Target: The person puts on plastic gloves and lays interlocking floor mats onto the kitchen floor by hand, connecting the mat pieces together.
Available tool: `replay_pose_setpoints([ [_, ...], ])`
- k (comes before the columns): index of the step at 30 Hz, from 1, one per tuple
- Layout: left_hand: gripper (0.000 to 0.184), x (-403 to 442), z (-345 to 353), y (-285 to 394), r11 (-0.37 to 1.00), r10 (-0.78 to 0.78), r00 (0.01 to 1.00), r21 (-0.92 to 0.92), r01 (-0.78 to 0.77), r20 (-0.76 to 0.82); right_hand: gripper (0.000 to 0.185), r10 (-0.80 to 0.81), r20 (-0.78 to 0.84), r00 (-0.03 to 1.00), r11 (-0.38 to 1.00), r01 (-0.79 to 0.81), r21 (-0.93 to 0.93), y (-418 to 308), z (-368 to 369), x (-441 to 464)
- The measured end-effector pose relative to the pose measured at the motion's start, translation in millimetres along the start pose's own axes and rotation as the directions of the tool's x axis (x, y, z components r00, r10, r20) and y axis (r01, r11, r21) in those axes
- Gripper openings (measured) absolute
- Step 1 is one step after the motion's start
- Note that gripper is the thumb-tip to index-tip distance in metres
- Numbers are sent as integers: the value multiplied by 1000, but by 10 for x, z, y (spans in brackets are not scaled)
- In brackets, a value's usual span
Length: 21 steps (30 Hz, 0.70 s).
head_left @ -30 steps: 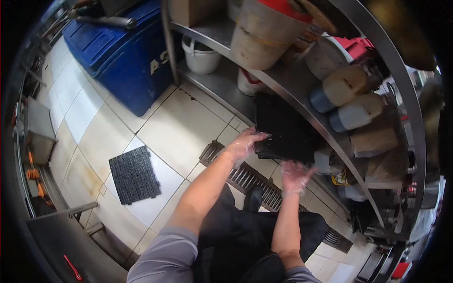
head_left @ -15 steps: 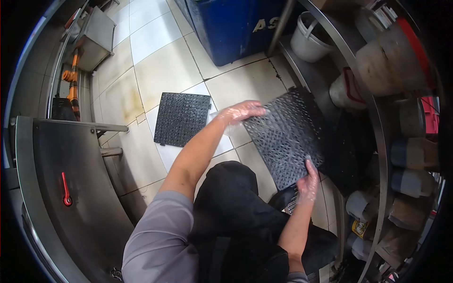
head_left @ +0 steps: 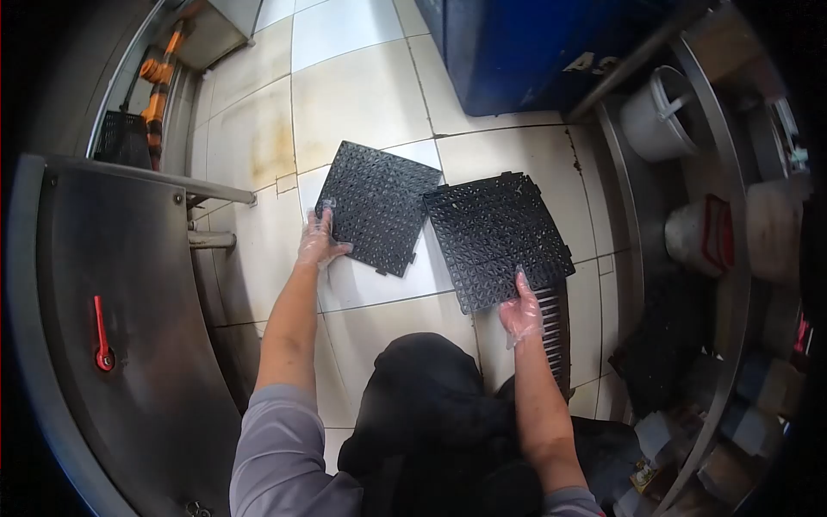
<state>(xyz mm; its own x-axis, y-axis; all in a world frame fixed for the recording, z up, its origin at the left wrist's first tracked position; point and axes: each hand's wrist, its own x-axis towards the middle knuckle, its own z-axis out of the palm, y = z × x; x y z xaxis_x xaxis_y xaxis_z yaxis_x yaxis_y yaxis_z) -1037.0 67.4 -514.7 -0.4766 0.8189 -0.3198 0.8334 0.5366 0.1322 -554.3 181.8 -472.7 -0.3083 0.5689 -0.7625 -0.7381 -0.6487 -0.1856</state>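
Note:
Two black, square, textured plastic floor mat tiles are in front of me, their near corners close together. My left hand point(head_left: 320, 239), in a clear plastic glove, grips the left edge of the left mat tile point(head_left: 383, 202), which is turned at an angle over the white floor tile. Along the near edge of the right mat tile point(head_left: 491, 233), my right hand point(head_left: 523, 316), also gloved, pinches with the thumb on top and the fingers hidden beneath. Small connector tabs stick out from the edges of both tiles. Whether the left tile is raised off the floor, I cannot tell.
A slatted floor drain point(head_left: 552, 332) lies beside my right hand. To the right stands a metal shelf with a white bucket point(head_left: 659, 116) and other containers. A blue bin point(head_left: 525, 60) is ahead; a steel cabinet point(head_left: 129, 319) with a red lever point(head_left: 102, 340) is at left.
My left hand has let go of the right mat tile and taken hold of the left one, which has turned. The right tile has moved left beside it, still in my right hand.

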Motion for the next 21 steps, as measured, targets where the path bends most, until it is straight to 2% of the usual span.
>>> replay_pose_setpoints([
  [3,125,-182,-25,19,972,-167,980,-149,182,108,23,-22,-17,1000,995,21,-98,123,-5,31],
  [5,124,-313,-95,115,952,-263,950,-112,284,167,26,-59,54,997,976,69,-207,-141,-133,43],
  [6,124,-370,-80,133,944,-296,936,-89,317,192,31,-85,35,996,936,92,-340,-359,-182,-14],
  [7,123,-383,-84,154,937,-322,922,-65,343,213,36,-63,90,994,895,96,-436,-518,144,-292],
  [9,122,-337,-161,248,971,-238,955,19,238,176,40,-48,74,996,770,85,-632,-973,196,-369],
  [11,122,-337,-221,420,992,-126,983,44,121,132,38,36,13,999,540,-8,-842,-1352,630,-568],
  [12,124,-303,-176,462,992,-126,981,15,126,147,40,-26,17,1000,376,25,-926,-1556,475,-372],
  [14,126,-223,-47,507,990,-130,976,-39,139,177,40,156,46,987,47,39,-998,-1682,872,-269],
  [15,128,-230,-14,535,987,-149,974,-40,158,169,40,243,36,969,-118,66,-991,-1744,1112,-216],
  [16,130,-251,16,570,984,-166,973,-42,175,162,41,218,21,976,-324,92,-942,-1755,1294,-151],
  [18,136,-263,72,594,980,-195,967,-14,200,166,44,168,12,986,-685,126,-718,-1632,1702,-3],
  [20,137,-295,159,549,979,-204,963,8,206,178,41,242,-83,967,-929,206,-307,-1196,2404,-179],
  [21,137,-313,179,530,977,-211,960,20,210,183,40,260,-137,956,-965,252,-70,-1068,2646,-206],
])
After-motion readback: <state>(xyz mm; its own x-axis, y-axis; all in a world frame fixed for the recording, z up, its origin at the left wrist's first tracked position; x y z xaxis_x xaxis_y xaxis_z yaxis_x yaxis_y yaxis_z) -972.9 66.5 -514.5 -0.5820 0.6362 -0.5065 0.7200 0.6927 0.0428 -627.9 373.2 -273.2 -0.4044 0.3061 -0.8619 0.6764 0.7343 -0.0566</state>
